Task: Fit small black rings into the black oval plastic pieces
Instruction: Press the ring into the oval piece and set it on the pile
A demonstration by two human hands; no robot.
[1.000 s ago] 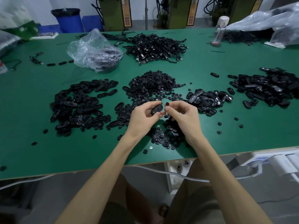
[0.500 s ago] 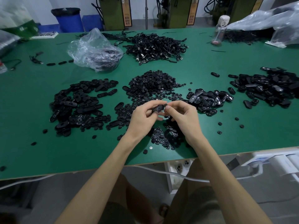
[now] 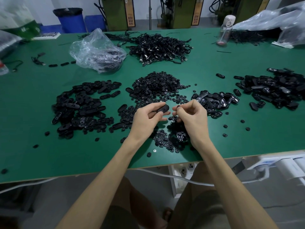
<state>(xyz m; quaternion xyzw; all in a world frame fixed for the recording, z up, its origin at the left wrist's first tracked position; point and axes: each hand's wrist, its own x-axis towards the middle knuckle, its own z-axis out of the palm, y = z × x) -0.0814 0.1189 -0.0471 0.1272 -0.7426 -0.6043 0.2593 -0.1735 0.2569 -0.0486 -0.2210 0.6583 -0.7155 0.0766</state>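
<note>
—Small black ring (image 3: 178,106), where is it?
—Pinched at the fingertips of the right hand (image 3: 193,119), above the green table (image 3: 247,142). Only a dark speck shows; its hole is hidden.
—And the oval plastic piece (image 3: 162,109)?
—Gripped in the left hand (image 3: 146,119), fingers curled round it, one end poking out toward the ring. The two sit just apart.
—Around them?
—A ring pile (image 3: 156,85) lies beyond the hands, which cover the loose rings nearer the edge. A heap of oval pieces (image 3: 79,104) lies to the left; whether those hold rings, I cannot tell.
</note>
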